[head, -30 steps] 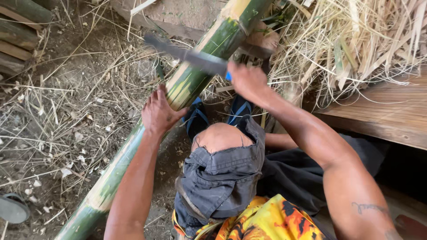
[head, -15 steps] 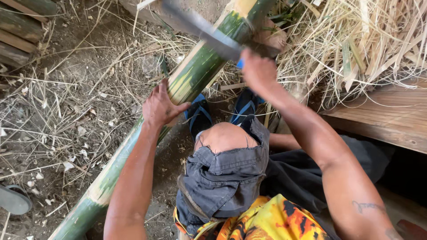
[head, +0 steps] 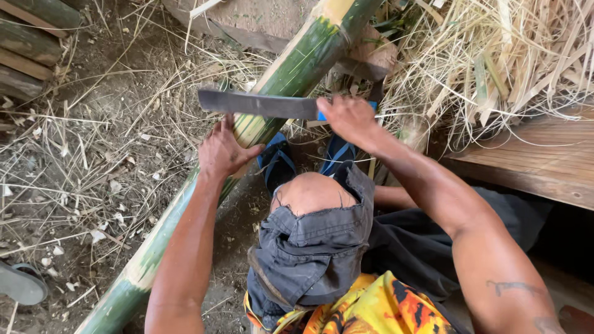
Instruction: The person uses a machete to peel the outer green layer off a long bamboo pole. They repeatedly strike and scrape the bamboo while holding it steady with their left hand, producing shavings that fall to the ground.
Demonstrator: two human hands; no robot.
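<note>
You had no packages, labels, signs or screens in front of you; nothing of that kind showed anywhere in your view.

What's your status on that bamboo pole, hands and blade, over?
Left hand gripping green bamboo pole. Right hand shut on machete, blade lying across the pole. Dry bamboo strips piled beside; nothing lies on the pole.
</note>
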